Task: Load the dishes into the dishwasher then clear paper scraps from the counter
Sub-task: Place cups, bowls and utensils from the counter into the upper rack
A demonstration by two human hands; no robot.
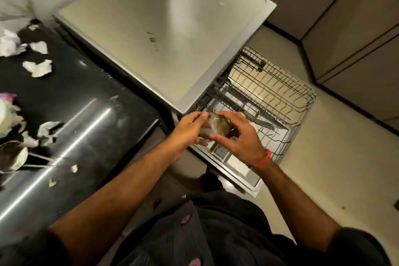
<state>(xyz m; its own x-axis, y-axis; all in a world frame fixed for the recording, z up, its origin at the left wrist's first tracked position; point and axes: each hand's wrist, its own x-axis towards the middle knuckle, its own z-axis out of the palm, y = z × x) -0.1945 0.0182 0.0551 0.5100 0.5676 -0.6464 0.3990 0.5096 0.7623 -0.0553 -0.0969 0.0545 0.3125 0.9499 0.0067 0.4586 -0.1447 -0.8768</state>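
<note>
Both hands are meeting over the open dishwasher, sharing a small clear glass. Left hand is cupping the glass from its near side, fingers curled around the wall and thumb lying along the top. Right hand is closing on it from the other side, thumb beneath and fingers arched over the rim, a red band showing at the wrist. Blur is making the glass hard to read, and whether it holds anything cannot be told.

Below the hands, the dishwasher's lower rack is standing pulled out over the lowered door, its wire tines bare where they are visible. Above it, the pale flat top of the dishwasher is filling the middle of the view.

To the left, the dark glossy worktop is carrying crumpled white paper scraps, scattered well apart, with more lying near the far edge and beside a round dish at the frame's left margin. Beige cabinets are lining the far right.
</note>
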